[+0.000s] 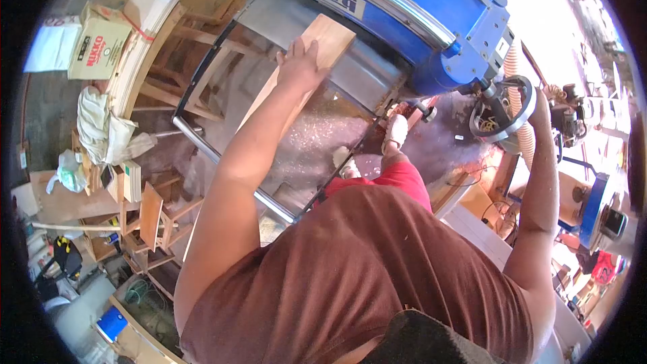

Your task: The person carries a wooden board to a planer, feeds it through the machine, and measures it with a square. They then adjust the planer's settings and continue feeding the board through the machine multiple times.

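My left hand [300, 67] lies on top of a long wooden board [331, 35], its fingers spread. The board's upper end rests on the metal bed [269, 13] of a blue machine [404, 0], and its lower part passes under my forearm. On the right, my right arm reaches up to the rim of a black and silver handwheel [515, 121] on the machine's side. My right hand [538, 102] is at the wheel's right edge; its fingers are hidden, so its grip cannot be made out.
A roller frame [195, 138] extends from the machine. Stacked boards [149, 10], a carton [100, 47] and a cloth [101, 125] stand at the left, with wooden frames below. A ribbed hose [526, 141] hangs behind the handwheel. My feet are beside the frame.
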The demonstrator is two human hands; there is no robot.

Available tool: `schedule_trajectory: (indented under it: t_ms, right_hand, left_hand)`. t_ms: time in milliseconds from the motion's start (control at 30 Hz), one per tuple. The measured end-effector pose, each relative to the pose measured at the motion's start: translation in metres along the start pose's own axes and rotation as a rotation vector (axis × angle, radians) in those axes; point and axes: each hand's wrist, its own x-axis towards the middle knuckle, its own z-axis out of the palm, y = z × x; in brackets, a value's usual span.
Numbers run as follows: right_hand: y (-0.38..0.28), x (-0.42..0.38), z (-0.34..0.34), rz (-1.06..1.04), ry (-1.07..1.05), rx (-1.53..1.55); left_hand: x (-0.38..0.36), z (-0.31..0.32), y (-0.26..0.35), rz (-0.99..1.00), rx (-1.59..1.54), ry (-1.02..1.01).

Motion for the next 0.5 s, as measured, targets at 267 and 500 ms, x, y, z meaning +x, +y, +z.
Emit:
schedule_trajectory:
  t_ms: [267,500]
  right_hand:
    - [-0.021,-0.004,-0.010,0.080,-0.014,0.025]
    - [-0.021,-0.004,-0.007,0.066,0.017,0.004]
  left_hand:
    - [-0.003,-0.012,0.006,-0.010,0.019,-0.076]
    - [-0.002,-0.008,0.005,-0.023,-0.009,-0.071]
